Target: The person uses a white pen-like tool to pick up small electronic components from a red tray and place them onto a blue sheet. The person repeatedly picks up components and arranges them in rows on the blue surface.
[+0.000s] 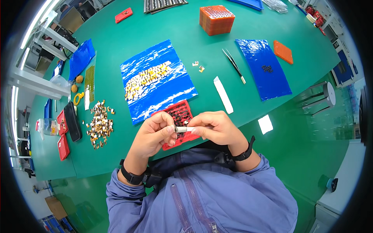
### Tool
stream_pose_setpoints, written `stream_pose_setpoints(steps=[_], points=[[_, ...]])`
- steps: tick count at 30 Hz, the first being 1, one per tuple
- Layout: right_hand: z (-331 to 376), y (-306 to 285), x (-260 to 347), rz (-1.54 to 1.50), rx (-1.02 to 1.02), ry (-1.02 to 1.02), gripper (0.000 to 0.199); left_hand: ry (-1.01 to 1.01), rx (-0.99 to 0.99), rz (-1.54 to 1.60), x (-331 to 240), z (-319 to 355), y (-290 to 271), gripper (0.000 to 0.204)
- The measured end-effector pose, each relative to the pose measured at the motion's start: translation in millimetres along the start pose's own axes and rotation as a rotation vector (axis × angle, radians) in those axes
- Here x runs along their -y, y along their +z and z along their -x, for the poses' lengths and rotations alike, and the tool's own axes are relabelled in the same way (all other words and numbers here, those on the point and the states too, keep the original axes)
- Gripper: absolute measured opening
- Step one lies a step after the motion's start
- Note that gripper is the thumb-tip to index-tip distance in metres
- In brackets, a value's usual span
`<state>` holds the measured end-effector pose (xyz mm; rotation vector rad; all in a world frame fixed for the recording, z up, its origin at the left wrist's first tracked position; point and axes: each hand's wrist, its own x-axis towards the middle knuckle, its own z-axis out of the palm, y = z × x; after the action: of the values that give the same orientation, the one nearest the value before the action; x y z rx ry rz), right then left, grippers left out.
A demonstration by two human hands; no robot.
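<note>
Over the red tray [169, 146] at the table's near edge, both hands meet at a short, pale, stick-like piece [182, 129]. The thumb and fingers of my left hand [156, 134] pinch its left end, where a small dark part seems to show. Its right end is gripped between thumb and fingertips of my right hand [216, 127]. Small black parts [181, 112] sit in rows in the tray, partly hidden by my hands. Beyond it, a blue sheet [171, 87] carries many small white-and-yellow parts [147, 79].
Loose small parts [101, 125] lie heaped at left beside a black case [72, 121]. Tweezers [235, 68] and a white strip [223, 95] lie right of the sheet. Another blue sheet [264, 83] bears black bits. Orange stacked trays [216, 23] stand farther back.
</note>
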<state>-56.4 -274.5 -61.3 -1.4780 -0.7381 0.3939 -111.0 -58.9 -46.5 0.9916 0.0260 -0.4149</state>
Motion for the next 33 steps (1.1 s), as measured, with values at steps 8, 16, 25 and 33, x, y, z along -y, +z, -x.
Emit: stream_pose_setpoints(steps=[8,16,25,33], points=[[0,0,-4,0.048,-0.041,-0.033,0.011,0.017,-0.078,-0.04,-1,-1,3,0.008],[-1,2,-3,0.02,-0.09,-0.021,0.011,0.08,-0.129,-0.125,-6,5,-4,0.005],[0,-1,1,0.004,-0.08,-0.033,0.009,0.274,-0.412,-1.239,-68,-16,-48,0.01],[1,-2,3,-0.046,-0.082,-0.023,0.01,0.304,-0.51,-1.724,-62,-51,-81,0.012]])
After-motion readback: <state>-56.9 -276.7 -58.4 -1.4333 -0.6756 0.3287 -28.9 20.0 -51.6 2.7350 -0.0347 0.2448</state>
